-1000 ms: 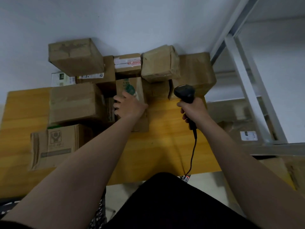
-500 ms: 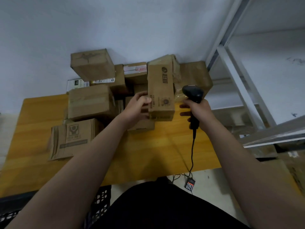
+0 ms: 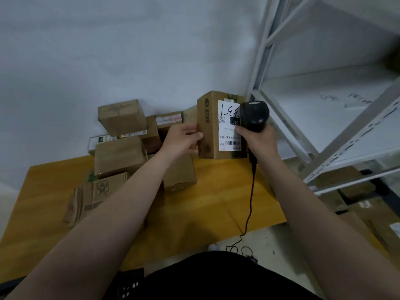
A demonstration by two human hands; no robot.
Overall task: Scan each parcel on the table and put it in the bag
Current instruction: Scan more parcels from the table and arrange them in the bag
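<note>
Head view: your left hand (image 3: 184, 140) grips the cardboard parcel (image 3: 207, 135) upright over the far right of the table (image 3: 216, 202), with its shipping label (image 3: 228, 131) facing you. Your right hand (image 3: 258, 141) grips the barcode scanner (image 3: 254, 115) at the label's right edge. You look mid-scan; next, aim at the barcode.

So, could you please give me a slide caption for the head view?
Left hand holds a labelled parcel while right hand points the scanner at its label.

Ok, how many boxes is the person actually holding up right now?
1: the labelled box, gripped by the left hand above the table, facing the scanner in the right hand. The other boxes lie on the table.
</note>
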